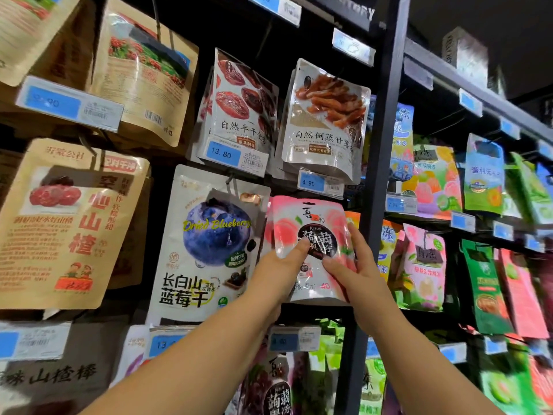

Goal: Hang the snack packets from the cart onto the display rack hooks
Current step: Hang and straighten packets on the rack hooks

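Pinching the pink packet [314, 218] low down, left hand [276, 272] and right hand [357, 275] each grip it, thumbs in front.

A pink snack packet [311, 223] (peaches and a dark round label are printed on it) is held upright at centre frame, just in front of similar pink packets [269, 226] on the display rack [386, 145].

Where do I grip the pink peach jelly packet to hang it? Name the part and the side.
Grip the pink peach jelly packet by its lower half, at both side edges, from the front and below, as the left hand and right hand do. It is flat and upright; its hang slot at the top must stay free for hanging.
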